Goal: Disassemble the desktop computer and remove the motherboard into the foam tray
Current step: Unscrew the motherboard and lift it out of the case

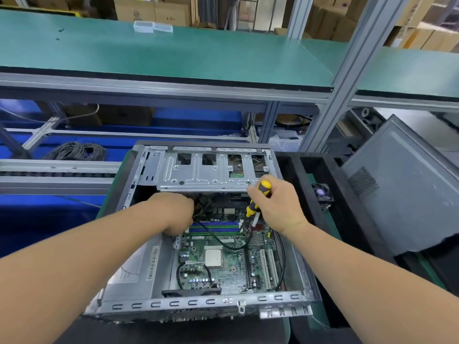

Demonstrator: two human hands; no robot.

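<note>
An open desktop case (159, 264) lies on its side in front of me, its green motherboard (223, 266) inside with a bare CPU (213, 257) and blue and green memory slots (214, 227). My left hand (173, 212) reaches into the case under the metal drive cage (208, 172), among a bundle of cables (202, 207); its fingers are hidden. My right hand (275, 207) grips a yellow and black screwdriver (258, 197), tip pointing down at the board's upper right area. A black cable (223, 242) loops across the board.
A black foam tray (308, 165) stands right of the case, a small fan (323, 192) in it. The removed grey side panel (402, 189) leans at the far right. A green shelf (173, 53) runs across above, with a conveyor rail (57, 170) at left.
</note>
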